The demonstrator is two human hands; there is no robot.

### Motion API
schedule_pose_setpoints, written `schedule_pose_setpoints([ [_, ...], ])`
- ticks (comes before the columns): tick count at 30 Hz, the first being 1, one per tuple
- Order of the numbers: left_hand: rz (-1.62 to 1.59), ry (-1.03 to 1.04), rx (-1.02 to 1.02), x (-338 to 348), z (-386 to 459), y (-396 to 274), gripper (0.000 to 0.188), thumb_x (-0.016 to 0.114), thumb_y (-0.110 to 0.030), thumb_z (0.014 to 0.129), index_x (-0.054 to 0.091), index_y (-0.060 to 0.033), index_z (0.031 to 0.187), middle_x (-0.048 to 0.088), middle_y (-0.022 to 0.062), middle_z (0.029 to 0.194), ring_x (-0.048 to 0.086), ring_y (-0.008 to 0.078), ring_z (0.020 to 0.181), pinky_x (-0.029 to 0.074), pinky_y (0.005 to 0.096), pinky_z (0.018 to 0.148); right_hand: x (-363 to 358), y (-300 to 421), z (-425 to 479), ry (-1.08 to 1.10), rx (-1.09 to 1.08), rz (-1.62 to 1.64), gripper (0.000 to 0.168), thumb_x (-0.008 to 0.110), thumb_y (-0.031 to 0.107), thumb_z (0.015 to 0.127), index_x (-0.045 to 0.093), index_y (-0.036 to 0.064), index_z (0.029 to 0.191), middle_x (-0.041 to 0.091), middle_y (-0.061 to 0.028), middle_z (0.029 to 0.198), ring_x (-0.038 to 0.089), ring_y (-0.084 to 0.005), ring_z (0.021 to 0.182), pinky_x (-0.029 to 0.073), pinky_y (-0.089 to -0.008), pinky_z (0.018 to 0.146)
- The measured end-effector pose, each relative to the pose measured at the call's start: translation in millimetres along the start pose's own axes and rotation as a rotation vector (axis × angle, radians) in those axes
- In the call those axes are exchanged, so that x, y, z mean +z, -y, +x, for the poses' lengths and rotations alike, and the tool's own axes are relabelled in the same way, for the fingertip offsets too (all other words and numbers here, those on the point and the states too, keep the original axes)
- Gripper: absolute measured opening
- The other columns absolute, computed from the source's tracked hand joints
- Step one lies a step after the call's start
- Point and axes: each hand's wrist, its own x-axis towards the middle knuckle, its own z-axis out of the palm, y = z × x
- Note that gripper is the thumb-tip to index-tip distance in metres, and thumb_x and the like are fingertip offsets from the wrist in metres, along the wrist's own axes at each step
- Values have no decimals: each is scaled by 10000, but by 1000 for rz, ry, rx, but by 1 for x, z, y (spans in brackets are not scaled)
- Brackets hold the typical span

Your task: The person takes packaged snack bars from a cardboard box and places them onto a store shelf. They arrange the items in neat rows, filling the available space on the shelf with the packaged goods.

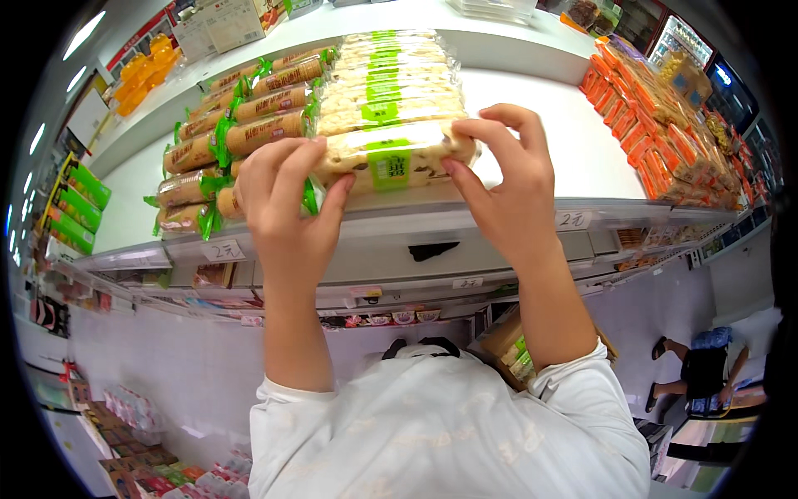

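A pale puffed snack bar (399,156) in clear wrap with a green printed band lies across the front of a row of similar bars (381,81). My left hand (290,199) pinches its left end between thumb and fingers. At the bar's right end, my right hand (514,178) grips with thumb below and fingertips on top. Rolls in tan wrappers with green ends (268,132) are stacked just left of the row, and my left hand covers part of the nearest ones. All of them rest on a white shelf (517,137).
Orange-wrapped snack packs (661,125) are piled at the shelf's right. Green packs (78,199) stand far left. Price tags (223,251) line the shelf's front edge. An open cardboard box (499,355) with green-banded packs sits low by my right arm. Another person (704,371) is at the right.
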Motion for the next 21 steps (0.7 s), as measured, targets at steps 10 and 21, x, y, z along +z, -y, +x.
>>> schedule_pose_setpoints([
  [10, -5, 13, -84, 11, -5, 11, 485, 890, -84, 787, 768, -110, 1255, 750, 59, 1254, 676, 303, 1171, 464, 451, 1044, 12, -1, -3, 75, 114, 74, 425, 824, 75, 873, 654, 116, 1260, 634, -181, 1353, 697, -417, 1138, 613, -474, 869],
  [21, 33, -170, 98, 11, -16, 7, 383, 783, -26, 892, 729, -46, 1271, 627, 186, 1404, 657, 340, 1220, 491, 489, 1141, -39, 7, -31, -166, -139, -39, 373, 789, -3, 828, 715, 53, 1189, 700, -205, 1249, 720, -378, 1029, 611, -435, 851],
])
